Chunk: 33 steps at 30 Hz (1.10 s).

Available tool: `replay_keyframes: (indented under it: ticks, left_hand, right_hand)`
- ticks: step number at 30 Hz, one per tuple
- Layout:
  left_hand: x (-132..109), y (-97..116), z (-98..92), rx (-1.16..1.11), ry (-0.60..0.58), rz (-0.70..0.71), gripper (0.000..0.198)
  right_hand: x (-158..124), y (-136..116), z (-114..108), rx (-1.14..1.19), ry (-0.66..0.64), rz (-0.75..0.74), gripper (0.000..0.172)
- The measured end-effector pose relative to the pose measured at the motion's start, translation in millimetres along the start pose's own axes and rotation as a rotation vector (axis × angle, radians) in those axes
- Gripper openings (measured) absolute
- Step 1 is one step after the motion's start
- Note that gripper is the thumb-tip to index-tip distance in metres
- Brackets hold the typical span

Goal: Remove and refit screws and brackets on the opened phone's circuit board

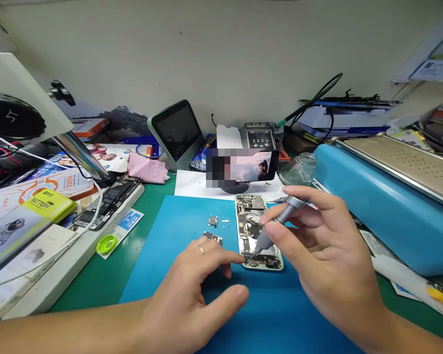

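An opened phone (257,231) lies on a blue work mat (170,246), its circuit boards exposed. My right hand (328,265) is closed round a grey screwdriver (280,221), whose tip rests on the phone's lower end. My left hand (195,290) lies on the mat with fingers spread; its fingertips touch the phone's lower left corner. A ring sits on one finger. Small removed metal parts (213,221) lie on the mat left of the phone, and another part (212,238) sits just beyond my left fingers.
A propped phone (243,167) plays video behind the mat. A glass jar (299,169) stands to its right, and a long blue machine (384,206) fills the right side. At the left are a dismantled phone (107,201), a green cap (107,244), boxes and papers. A small tilted-screen device (175,132) stands at the back.
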State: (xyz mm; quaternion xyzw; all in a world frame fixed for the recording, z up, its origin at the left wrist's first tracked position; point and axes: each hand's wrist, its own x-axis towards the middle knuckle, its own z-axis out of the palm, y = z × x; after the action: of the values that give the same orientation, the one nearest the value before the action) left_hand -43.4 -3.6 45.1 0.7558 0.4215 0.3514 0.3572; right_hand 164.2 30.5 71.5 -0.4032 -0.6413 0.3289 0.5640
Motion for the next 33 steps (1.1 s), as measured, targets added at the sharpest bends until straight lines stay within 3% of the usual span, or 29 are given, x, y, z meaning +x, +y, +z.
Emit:
replay_keyframes:
  ticks: [6,14,22,33]
  left_hand:
    - [2,-2,1.5,-0.002,0.024,-0.001,0.018]
    - [2,-5,3.5,-0.015,0.068,0.053,0.015]
    - [1,-9,6.2,-0.024,0.049,-0.003,0.012]
    - [2,-9,5.9,-0.071,0.040,-0.024,0.022]
  right_hand:
    - [0,6,10,0.142,0.093,-0.038,0.034]
    - [-10,18,4,0.153,0.023,-0.111,0.037]
    - [-10,16,5,0.132,-0.001,-0.090,0.036]
    - [-13,14,4,0.138,-0.012,-0.130,0.042]
